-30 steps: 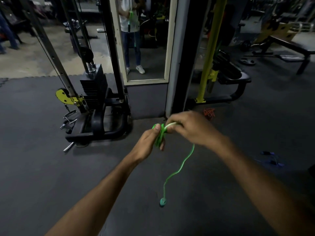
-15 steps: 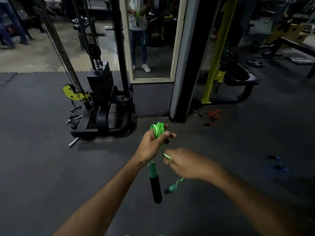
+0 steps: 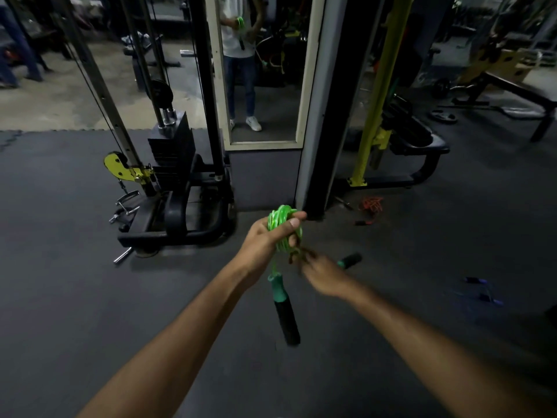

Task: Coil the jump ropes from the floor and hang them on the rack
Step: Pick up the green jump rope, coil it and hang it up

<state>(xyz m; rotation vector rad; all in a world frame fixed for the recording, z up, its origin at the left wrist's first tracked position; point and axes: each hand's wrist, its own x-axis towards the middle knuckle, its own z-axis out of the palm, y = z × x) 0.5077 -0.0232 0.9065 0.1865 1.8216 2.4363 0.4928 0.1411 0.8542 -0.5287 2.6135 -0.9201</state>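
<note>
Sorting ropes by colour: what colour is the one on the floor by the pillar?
The rope is orange; head view.

The dark floor [image 3: 90, 297] has an orange rope [image 3: 371, 205], a blue rope [image 3: 482, 292] well apart from it, and a weight machine [image 3: 174, 212].

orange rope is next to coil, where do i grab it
Best grip the dark handle lying flat on the near side of the tangled orange jump rope, coming down from above on your side; it is a rigid stick clear of the loose cord heap.
</note>
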